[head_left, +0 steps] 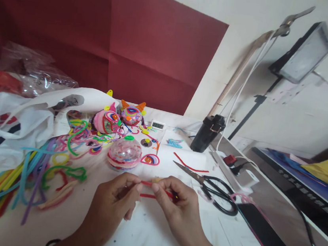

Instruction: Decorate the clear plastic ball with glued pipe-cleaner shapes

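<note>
Both hands meet above the white table at the centre front. My left hand [119, 197] pinches one end of a red pipe cleaner [146, 183] between thumb and fingers. The thumb and fingers of my right hand [176, 204] close on the same red strip a little to the right. Another red length [147, 196] shows just below, between the hands. Behind them sits a clear plastic ball [126, 152] with a green cap and pink and red bands round its lower part. A decorated eye shape [150, 159] lies to its right.
Black-handled scissors [215, 189] and a bent red strip [190, 167] lie at right, near a black bottle [207, 133] and phone [272, 240]. Colourful pipe cleaners [3, 191] spread over the left. Two decorated balls [131, 114] stand at the back. A power strip [230, 169] edges the right.
</note>
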A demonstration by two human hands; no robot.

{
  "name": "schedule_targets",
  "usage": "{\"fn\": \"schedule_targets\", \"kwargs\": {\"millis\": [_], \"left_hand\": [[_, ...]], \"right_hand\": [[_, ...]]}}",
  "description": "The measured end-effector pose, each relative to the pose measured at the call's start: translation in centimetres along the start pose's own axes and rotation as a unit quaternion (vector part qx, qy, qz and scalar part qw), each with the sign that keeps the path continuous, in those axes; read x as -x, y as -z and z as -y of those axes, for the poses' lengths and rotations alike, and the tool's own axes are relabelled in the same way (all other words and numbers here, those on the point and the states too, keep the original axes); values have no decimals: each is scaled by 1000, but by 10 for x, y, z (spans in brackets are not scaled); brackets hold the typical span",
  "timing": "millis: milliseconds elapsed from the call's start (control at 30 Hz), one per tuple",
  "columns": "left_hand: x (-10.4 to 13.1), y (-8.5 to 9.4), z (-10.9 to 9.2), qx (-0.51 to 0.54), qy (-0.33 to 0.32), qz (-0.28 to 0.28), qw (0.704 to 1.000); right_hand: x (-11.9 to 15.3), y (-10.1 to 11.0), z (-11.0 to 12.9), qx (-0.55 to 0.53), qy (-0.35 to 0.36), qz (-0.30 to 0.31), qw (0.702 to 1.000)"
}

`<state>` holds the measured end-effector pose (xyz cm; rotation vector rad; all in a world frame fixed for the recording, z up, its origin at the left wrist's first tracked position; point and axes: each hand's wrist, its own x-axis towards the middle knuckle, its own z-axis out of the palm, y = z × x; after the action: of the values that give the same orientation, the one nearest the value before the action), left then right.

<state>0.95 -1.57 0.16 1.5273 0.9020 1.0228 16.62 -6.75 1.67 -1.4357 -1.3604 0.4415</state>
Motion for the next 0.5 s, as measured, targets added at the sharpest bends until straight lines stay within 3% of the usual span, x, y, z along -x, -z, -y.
{"fn": "schedule_targets", "kwargs": {"millis": [500], "left_hand": [[0, 0, -2, -31, -14, -9, 999]], "right_hand": [[3, -2, -1, 18, 28, -12, 999]]}}
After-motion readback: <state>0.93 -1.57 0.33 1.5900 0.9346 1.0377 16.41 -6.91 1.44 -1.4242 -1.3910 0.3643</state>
